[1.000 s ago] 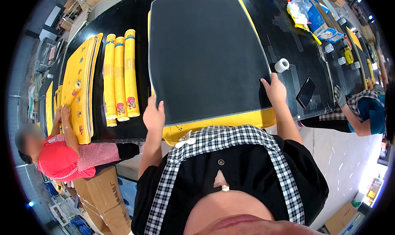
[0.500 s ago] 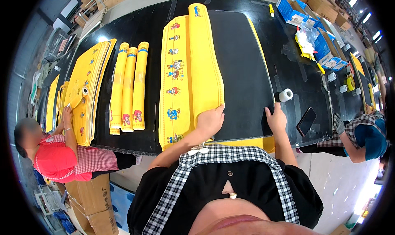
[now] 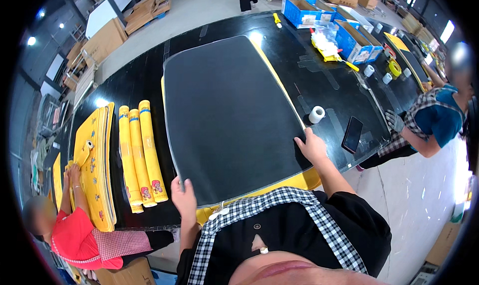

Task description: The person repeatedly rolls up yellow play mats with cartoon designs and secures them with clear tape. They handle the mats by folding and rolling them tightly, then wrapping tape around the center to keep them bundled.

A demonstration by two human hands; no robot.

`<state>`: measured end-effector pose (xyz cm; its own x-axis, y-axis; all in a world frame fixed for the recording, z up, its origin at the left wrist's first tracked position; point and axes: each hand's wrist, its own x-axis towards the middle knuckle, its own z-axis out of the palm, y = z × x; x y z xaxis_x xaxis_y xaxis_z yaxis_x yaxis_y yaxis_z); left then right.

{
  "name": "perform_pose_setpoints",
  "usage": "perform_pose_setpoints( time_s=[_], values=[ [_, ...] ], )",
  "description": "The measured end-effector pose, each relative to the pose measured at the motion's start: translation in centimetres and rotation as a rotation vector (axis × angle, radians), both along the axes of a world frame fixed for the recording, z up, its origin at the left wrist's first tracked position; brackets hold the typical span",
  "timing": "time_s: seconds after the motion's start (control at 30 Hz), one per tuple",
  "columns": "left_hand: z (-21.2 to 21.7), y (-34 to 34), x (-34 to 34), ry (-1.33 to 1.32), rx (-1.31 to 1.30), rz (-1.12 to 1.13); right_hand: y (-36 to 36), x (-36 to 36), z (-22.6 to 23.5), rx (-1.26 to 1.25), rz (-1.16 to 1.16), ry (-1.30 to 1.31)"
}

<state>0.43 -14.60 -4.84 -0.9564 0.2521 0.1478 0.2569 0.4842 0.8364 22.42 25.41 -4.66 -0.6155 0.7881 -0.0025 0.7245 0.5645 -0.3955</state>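
A large mat [image 3: 229, 115] lies black side up in front of me, over a yellow layer [image 3: 294, 180] that shows along the right and near edges. My left hand [image 3: 184, 200] is at its near left corner, thumb over the black face and fingers at the edge, partly hidden. On the right edge, my right hand [image 3: 313, 147] has the thumb over the mat and the other fingers along the side. Just beyond that hand stands a white tape roll [image 3: 316, 115]. A dark phone [image 3: 352, 134] lies to its right.
Rolled yellow mats [image 3: 142, 155] lie left of the mat, beside a yellow mat stack [image 3: 97, 170] where a red-clothed person [image 3: 82, 235] works. Blue boxes [image 3: 352, 40] and a yellow-handled tool [image 3: 332, 53] sit at the far right. Another person [image 3: 429, 120] is at right.
The folded-back yellow flap has been turned over leftward, so the black face now covers the printed strip. My left hand moved left to the edge; my right hand stays at the right edge.
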Motion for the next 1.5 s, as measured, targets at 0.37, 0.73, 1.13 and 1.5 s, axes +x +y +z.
perform_pose_setpoints(
  time_s=[0.37, 0.73, 1.13, 1.5],
  values=[
    [0.9, 3.4, 5.9, 0.478, -0.389, -0.613, -6.3, 1.3, 2.4, 0.082, 0.665, 0.324],
    [-2.8, 5.2, 7.9, 0.708, -0.385, -0.65, -10.1, 0.2, -2.1, 0.177, 0.846, 0.253],
    [-0.3, 9.1, 5.6, 0.746, -0.487, -0.767, -12.2, -4.0, -1.6, 0.259, 0.778, 0.238],
    [-2.2, 8.6, 8.6, 0.434, -0.23, -0.562, -12.3, -2.7, -2.1, 0.01, 0.744, 0.424]
  ],
)
